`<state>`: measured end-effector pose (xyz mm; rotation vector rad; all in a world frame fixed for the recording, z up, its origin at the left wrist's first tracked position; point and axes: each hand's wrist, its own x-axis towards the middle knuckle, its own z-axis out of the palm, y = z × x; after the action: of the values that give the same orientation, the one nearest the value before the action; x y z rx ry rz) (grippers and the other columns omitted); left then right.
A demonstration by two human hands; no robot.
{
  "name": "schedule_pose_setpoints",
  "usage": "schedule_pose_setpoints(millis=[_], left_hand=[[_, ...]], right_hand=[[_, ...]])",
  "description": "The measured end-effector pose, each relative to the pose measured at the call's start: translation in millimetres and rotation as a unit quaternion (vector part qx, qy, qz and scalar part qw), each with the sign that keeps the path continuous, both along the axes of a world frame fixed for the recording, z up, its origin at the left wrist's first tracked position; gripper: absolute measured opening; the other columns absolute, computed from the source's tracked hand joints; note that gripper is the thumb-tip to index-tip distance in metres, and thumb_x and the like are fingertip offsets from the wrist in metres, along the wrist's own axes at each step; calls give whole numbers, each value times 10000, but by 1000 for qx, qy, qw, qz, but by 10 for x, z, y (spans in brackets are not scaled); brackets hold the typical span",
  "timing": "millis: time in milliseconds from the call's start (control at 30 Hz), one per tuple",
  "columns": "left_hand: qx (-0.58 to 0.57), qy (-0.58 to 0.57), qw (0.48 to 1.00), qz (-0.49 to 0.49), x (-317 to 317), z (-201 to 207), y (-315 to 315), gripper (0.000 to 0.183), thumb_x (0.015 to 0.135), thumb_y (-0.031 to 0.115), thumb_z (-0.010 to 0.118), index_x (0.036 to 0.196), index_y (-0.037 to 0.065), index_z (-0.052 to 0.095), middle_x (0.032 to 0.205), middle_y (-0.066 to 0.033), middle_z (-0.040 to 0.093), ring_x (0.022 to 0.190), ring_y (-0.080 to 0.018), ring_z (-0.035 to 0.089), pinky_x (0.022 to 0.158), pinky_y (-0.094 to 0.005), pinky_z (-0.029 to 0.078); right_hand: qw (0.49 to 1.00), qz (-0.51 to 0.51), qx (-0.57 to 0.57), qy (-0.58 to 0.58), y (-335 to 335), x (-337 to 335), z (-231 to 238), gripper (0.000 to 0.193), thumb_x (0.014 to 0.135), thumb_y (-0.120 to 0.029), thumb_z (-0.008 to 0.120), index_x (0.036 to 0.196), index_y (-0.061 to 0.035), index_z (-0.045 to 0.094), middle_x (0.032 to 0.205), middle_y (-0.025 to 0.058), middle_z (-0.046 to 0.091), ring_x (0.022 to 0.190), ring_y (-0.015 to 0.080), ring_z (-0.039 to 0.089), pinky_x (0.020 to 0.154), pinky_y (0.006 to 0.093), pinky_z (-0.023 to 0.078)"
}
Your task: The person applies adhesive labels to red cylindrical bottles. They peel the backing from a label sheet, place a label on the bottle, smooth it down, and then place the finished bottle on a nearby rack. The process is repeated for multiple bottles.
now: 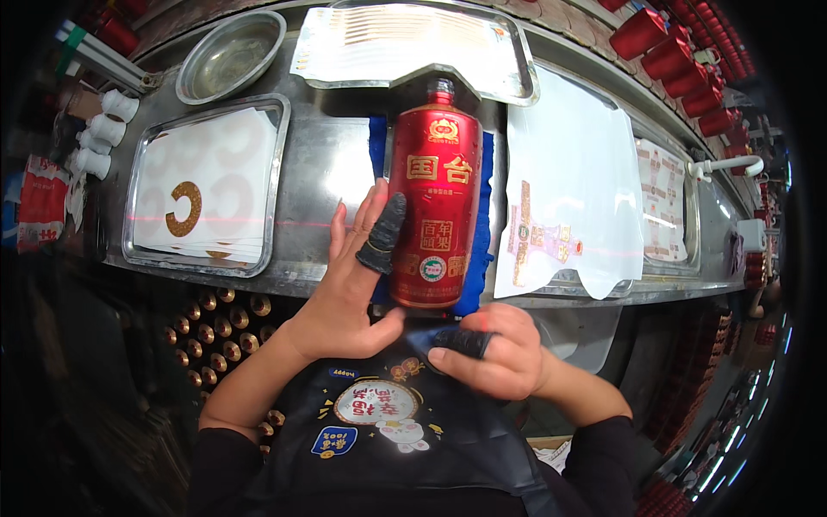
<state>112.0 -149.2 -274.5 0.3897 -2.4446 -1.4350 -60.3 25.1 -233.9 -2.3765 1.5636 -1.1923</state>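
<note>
A red bottle [438, 207] with gold and white markings lies on its back over a blue cloth [484, 233], its neck pointing away from me. My left hand [349, 289] rests along the bottle's left side, fingers stretched out, with a black cover on one finger. Close to the bottle's base, my right hand [500, 353] is closed in a pinch, a black cover on its index finger. A small bluish piece [419, 339] shows at its fingertips, too blurred to name for certain. Beyond the bottle's neck is a dark angled support [465, 89].
A metal tray [284, 129] at left holds white sheets with a gold C-shaped decal [183, 209]. Behind it sits a metal bowl [231, 59]. Decal sheets [405, 39] lie on the far tray, and a white sheet [573, 172] at right. A white tap [728, 166] juts in.
</note>
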Motion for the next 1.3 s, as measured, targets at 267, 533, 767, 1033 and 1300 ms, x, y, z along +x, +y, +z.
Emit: schedule_pose_setpoints(millis=[267, 533, 767, 1033, 1300], left_hand=[[-129, 11, 989, 72, -182, -108, 126, 1115, 658, 433, 917, 1512, -14, 356, 1527, -274, 416, 1485, -410, 324, 1184, -640, 32], [-107, -37, 992, 54, -125, -164, 58, 1138, 674, 466, 900, 1527, -7, 312, 1547, -220, 395, 1529, -399, 210, 1198, -625, -12], [29, -137, 990, 13, -164, -94, 10, 1131, 684, 470, 891, 1528, 6, 297, 1554, -219, 373, 1502, -377, 259, 1203, -600, 13], [-59, -30, 997, 39, -151, -175, -2, 1117, 699, 459, 879, 1543, 16, 298, 1571, -244, 342, 1521, -396, 224, 1196, -643, 23], [-94, 19, 992, 83, -118, -77, 60, 1162, 699, 384, 900, 1566, -14, 236, 1539, -195, 447, 1481, -334, 359, 1225, -587, 29]], right_hand=[[742, -488, 133, -440, 10, 231, -239, 241, 902, -115, 767, 1036, 8, 609, 869, 43, 678, 763, 106, 623, 677, 261, 521], [846, -393, 131, -336, -274, 150, 3, 255, 851, -127, 807, 1001, -5, 640, 873, 91, 666, 762, 166, 645, 648, 309, 515], [912, -324, 45, -247, -52, 107, -155, 222, 902, -64, 753, 1029, -1, 581, 991, 46, 603, 791, 66, 565, 701, 198, 466], [877, -360, 89, -307, -124, 115, -155, 215, 905, -100, 759, 999, -24, 581, 975, 31, 590, 793, 74, 541, 706, 207, 450], [817, -459, 123, -327, -300, 50, -26, 180, 915, -68, 743, 1011, -18, 599, 936, 18, 602, 832, 66, 559, 754, 194, 459]])
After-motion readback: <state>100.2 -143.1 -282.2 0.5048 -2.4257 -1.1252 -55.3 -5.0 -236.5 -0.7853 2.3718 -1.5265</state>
